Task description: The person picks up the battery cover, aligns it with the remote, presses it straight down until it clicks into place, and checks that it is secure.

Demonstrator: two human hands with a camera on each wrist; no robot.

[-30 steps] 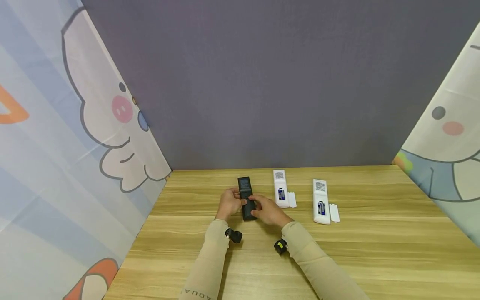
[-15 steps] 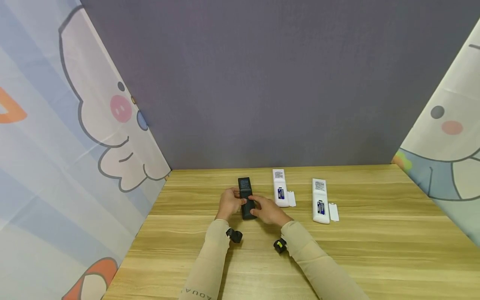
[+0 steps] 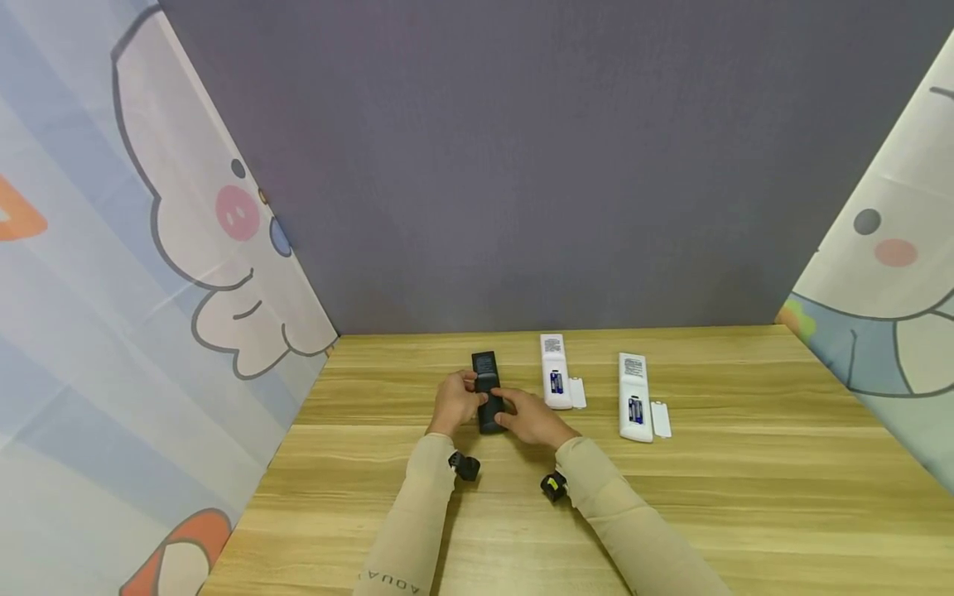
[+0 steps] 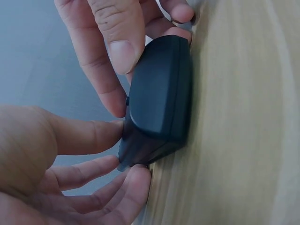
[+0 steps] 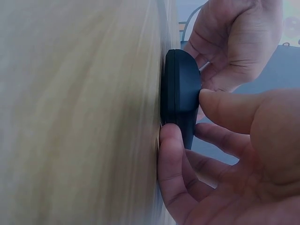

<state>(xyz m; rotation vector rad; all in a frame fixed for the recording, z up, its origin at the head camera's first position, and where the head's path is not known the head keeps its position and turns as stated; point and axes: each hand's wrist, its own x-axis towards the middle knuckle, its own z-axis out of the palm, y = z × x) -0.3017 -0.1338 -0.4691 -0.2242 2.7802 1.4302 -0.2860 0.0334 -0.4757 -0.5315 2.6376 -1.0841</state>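
A black remote control lies back side up on the wooden table, its long side pointing away from me. My left hand grips its left edge, thumb on the upper face and fingers curled down the side. From the right, my right hand holds the lower half, with index finger and thumb on the back. In the left wrist view the rounded near end of the remote control shows between both hands. The right wrist view has fingertips low against the side of the remote control, close to the tabletop.
Right of the hands lie two white remote controls, one nearer and one farther right. Batteries sit in their uncovered compartments. A loose white cover lies beside each. A grey panel stands along the table's back edge.
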